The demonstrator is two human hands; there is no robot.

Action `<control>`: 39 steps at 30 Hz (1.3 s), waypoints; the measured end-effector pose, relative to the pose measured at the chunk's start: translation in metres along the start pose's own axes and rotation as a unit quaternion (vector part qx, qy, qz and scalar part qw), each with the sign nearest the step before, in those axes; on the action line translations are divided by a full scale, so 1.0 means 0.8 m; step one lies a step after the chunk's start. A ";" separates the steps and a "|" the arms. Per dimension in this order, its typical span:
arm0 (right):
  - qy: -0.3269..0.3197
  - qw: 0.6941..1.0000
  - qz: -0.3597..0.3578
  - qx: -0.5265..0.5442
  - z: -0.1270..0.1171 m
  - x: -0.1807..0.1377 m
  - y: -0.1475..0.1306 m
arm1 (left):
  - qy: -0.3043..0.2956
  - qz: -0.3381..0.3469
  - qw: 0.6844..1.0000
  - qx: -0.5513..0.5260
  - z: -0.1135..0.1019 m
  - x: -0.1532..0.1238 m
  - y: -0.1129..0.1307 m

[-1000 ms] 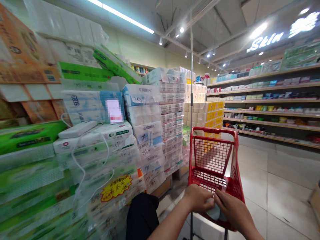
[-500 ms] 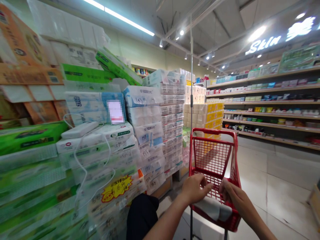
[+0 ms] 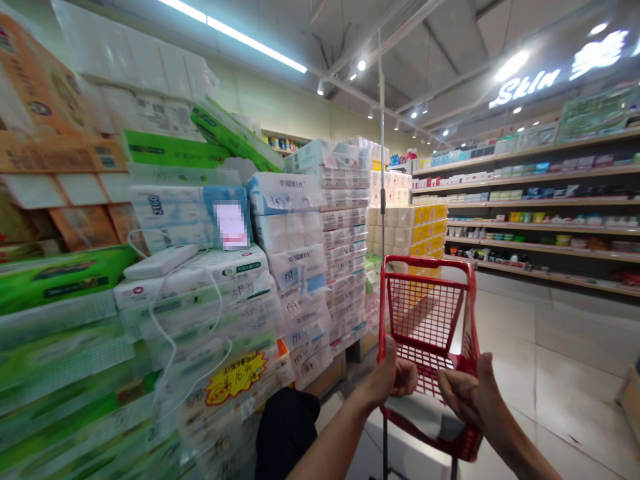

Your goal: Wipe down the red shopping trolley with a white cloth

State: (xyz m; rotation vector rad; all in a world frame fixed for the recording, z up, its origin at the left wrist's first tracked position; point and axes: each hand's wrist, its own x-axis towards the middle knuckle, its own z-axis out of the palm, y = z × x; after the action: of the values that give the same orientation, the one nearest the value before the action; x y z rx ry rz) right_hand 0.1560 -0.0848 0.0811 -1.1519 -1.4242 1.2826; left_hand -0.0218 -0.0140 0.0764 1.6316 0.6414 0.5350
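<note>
A small red mesh shopping cart (image 3: pixel 425 313) stands right in front of me on the tiled floor. My left hand (image 3: pixel 393 379) is closed round the near left edge of the cart, thumb pointing up. On the near right edge sits my right hand (image 3: pixel 467 393), fingers curled on it and thumb raised. Between my hands, inside the cart, lies a white soft thing (image 3: pixel 425 413) that I cannot name. A thin metal pole (image 3: pixel 383 133) rises from the cart's left side.
Tall stacks of tissue packs (image 3: pixel 295 267) fill the left. A white power bank (image 3: pixel 160 261) with a looping cable rests on one pack, above a yellow price tag (image 3: pixel 235 377). Shelves of goods (image 3: pixel 540 227) line the right wall. Tiled floor (image 3: pixel 560 360) stretches ahead on the right.
My hands have moved apart from the white thing at the cart's middle and now grip the cart's left and right edges. The white thing lies uncovered.
</note>
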 end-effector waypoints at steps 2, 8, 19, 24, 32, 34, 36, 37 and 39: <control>-0.007 1.000 0.001 -0.006 0.000 -0.001 0.000 | 0.001 0.000 1.000 -0.001 0.003 -0.002 0.002; -0.012 1.000 0.009 0.013 -0.001 -0.002 0.004 | -0.001 0.019 0.999 -0.026 0.006 -0.002 -0.003; -0.028 0.999 0.017 0.021 -0.003 0.006 0.015 | 0.001 0.022 0.999 -0.036 0.006 -0.008 0.000; -0.023 1.000 0.013 0.012 0.001 0.001 0.006 | 0.002 0.010 1.000 -0.025 0.007 -0.005 -0.001; -0.015 1.000 0.007 0.003 0.004 -0.002 0.003 | 0.004 0.011 1.000 -0.021 0.007 -0.002 -0.006; -0.013 1.000 0.003 0.012 0.004 -0.001 0.004 | 0.010 0.005 1.000 -0.017 0.006 -0.001 -0.010; -0.010 1.000 0.005 0.016 0.005 0.001 0.005 | 0.014 0.003 1.000 -0.009 0.005 0.000 -0.014; -0.010 1.000 0.008 0.017 0.005 0.001 0.006 | 0.015 0.002 1.000 -0.004 0.005 0.001 -0.017; -0.007 1.000 0.013 0.017 0.006 0.001 0.007 | 0.015 0.001 1.000 0.004 0.004 0.003 -0.023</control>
State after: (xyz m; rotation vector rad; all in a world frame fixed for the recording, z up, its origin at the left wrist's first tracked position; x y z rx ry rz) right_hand 0.1518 -0.0843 0.0751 -1.1440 -1.3969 1.3315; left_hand -0.0202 -0.0129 0.0580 1.6343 0.6644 0.5607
